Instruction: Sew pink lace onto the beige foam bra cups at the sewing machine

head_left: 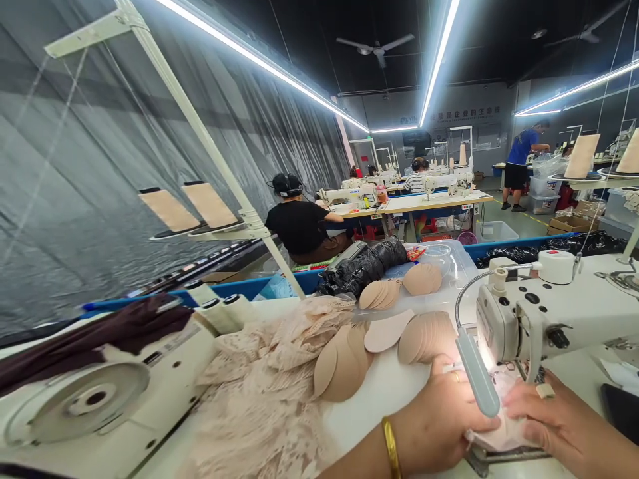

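gray curtain [269, 120] l.; ceiling fan [378, 50] abv; co-worker [522, 150] bkgd r.

It's all bright tube lights [438, 60] and fans [378, 50] under a black ceiling [309, 33], wrinkly grey curtain [279, 130] left, lettered wall [469, 100] way back.

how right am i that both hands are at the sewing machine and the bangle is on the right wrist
The wrist is wrong: in the head view the bangle is on the left, not the right. The left hand and right hand are both at the sewing machine.
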Available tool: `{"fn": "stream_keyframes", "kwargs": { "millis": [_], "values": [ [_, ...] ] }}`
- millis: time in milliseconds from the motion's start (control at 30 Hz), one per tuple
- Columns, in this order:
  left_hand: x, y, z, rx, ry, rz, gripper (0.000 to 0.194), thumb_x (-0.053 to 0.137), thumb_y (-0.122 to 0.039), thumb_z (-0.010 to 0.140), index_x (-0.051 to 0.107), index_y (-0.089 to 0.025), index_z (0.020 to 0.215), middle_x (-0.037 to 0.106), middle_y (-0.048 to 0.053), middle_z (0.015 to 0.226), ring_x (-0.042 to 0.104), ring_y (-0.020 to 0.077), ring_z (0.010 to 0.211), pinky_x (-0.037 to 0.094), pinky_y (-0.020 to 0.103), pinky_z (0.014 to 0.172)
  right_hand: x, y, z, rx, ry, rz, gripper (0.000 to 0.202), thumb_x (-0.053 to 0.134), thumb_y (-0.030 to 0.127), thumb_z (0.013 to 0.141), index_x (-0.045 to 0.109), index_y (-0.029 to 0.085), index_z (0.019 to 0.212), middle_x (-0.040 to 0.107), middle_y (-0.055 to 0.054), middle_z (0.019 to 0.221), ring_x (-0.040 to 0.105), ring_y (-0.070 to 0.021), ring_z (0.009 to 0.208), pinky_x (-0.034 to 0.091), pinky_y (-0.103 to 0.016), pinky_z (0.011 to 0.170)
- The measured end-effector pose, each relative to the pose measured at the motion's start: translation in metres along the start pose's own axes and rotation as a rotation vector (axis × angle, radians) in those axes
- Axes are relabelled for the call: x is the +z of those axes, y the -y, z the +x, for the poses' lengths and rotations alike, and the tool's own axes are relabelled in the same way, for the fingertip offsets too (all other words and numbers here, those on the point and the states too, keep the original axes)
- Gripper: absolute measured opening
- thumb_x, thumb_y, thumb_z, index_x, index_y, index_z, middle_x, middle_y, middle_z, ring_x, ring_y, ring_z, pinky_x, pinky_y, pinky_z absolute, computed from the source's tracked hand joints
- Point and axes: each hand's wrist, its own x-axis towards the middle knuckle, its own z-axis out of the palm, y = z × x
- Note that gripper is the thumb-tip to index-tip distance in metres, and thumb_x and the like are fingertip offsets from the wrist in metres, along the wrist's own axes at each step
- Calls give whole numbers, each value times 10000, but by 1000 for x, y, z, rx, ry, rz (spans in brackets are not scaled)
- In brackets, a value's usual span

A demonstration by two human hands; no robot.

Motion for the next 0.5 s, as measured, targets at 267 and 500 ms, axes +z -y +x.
{"fn": "stream_keyframes", "kwargs": {
  "millis": [267, 500],
  "values": [
    [-3, 13, 6, 10, -8, -59, 139, 635, -183, 924, 669, -267, 1030, 771, -31, 1309, 671, 279, 1203, 356, 471, 960, 13, -9, 4, -12, -206, -334, 375, 484, 377, 1115, 855, 368, 1059, 815, -59, 1206, 753, -343, 1088, 670, -528, 891],
    [-9, 13, 8, 30, -8, -50, 91, 618, -175, 920, 666, -246, 948, 791, -38, 1256, 667, 265, 1202, 333, 467, 984, -2, -7, 0, -69, 65, -56, 440, 429, 443, 1145, 648, 284, 798, 785, 30, 899, 773, -235, 948, 646, -417, 953]
  ]
}}
